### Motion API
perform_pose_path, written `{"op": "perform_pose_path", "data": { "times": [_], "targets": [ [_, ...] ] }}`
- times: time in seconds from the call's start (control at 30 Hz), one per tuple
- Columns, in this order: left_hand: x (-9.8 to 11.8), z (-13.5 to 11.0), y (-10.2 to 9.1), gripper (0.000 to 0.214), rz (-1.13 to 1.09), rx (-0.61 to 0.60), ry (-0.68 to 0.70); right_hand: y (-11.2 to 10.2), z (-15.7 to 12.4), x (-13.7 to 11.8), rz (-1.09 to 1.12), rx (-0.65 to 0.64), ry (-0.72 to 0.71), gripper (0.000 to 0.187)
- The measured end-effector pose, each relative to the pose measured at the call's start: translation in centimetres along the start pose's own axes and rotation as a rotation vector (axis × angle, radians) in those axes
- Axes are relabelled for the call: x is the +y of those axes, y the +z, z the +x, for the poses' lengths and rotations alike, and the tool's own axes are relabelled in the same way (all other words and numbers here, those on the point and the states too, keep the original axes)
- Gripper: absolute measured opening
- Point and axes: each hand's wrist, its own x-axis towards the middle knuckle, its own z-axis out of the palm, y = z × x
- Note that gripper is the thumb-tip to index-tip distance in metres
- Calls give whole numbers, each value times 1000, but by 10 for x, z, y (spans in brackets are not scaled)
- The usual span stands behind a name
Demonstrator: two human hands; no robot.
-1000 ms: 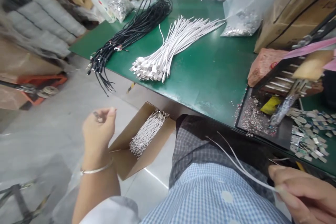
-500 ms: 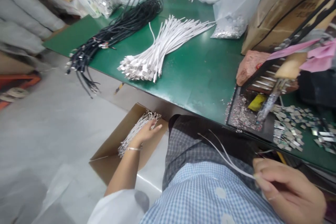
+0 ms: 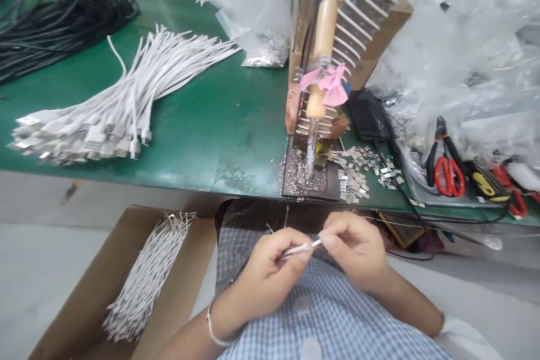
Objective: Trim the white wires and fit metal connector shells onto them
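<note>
A thin white cable [image 3: 296, 250] is pinched in front of my lap between both hands. My left hand [image 3: 274, 273] is closed on its doubled length, with two thin ends poking up beyond the fingers. My right hand [image 3: 356, 247], fingertips close to the left ones, pinches the cable a little further along. Down on the left, a cardboard box [image 3: 185, 275] holds a bundle of white cables [image 3: 145, 278]. A pile of white cables with USB plugs [image 3: 113, 107] lies on the green table [image 3: 219, 129].
A soldering iron [image 3: 316, 90] hangs in a coil stand over a dark tray [image 3: 291, 180] of solder bits, beside small metal connectors [image 3: 358, 169]. Red-handled cutters [image 3: 448, 171] lie at right. Black cables [image 3: 71, 17] are at far left; plastic bags [image 3: 464, 62] crowd the back right.
My left hand has come out from over the box to meet my right hand and now grips the cable too. My view has swung to the right.
</note>
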Motion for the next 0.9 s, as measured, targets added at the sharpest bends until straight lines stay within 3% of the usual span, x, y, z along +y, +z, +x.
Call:
{"op": "perform_pose_path", "data": {
  "times": [0.2,0.4,0.73,0.9],
  "targets": [
    [5,-3,-4,14,-24,58,-86,-6,-2,7,154,99,138,24],
    [6,-3,-4,11,-3,88,-53,-4,2,5,7,-58,50,9],
    [9,-1,-5,13,144,80,69,2,4,3,-50,-40,-24,9],
    [13,0,-8,18,173,95,61,1,4,5,-79,-52,-70,9]
  ]
}}
